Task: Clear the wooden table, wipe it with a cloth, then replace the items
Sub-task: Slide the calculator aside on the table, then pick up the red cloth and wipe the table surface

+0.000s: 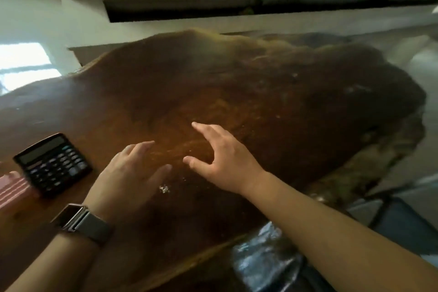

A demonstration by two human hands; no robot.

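Wood first: the table (260, 92) is a thick live-edge slab, dark reddish brown, glossy, with an irregular wavy outline and a rougher, paler bark-like rim on the right side. I see both hands over its near-centre. My left hand (123, 178) is spread flat, palm down, fingers extended and empty; I cannot tell whether it touches the surface. On that wrist sits a watch (78, 219) with a square case and a grey woven-looking band. My right hand (222, 159) is also open and empty, fingers splayed forward, thumb pointing left toward the left hand. Between and just below the hands lies a small cluster of pale crumbs (164, 189) on the wood. Near the left edge rests a black calculator (52, 164), rectangular, with rows of small keys and a grey display. Touching its near-left corner is a pink striped object (13, 188), cut off by the frame. View is motion-blurred.
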